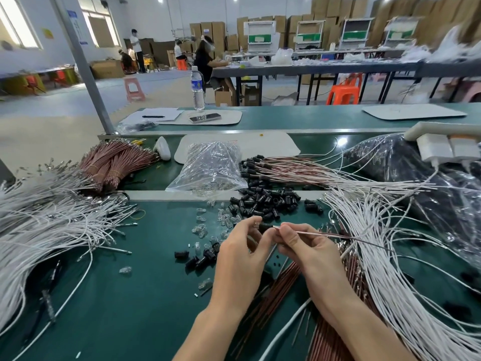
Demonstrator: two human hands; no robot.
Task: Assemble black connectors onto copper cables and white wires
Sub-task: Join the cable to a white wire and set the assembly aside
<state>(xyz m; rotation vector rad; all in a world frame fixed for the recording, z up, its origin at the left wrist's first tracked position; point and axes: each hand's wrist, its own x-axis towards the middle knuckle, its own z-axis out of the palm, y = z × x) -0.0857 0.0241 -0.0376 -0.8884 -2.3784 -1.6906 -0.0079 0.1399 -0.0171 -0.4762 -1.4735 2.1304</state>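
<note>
Pinching a black connector [265, 227] between thumb and fingertips, the left hand [240, 247] met the right hand [308, 246] just above the green mat [135, 287]. The two were close together. The right hand's fingers gripped a paired white wire and copper cable [325, 234] just behind the connector. The fingers hid the joint, so how far the pair sat inside could not be told. The pair ran nearly level, its connector end pointing left and its free end trailing right over loose white wires [385, 256]. Loose copper cables [283, 280] lay partly covered under the right forearm. Just beyond the hands sat a pile of black connectors [268, 201], with small clear parts [200, 230] scattered nearby, too tiny to identify. Behind these stood a clear plastic bag [210, 165]. At left, another sheaf of white wires [39, 225] was cut off by the frame edge.
</note>
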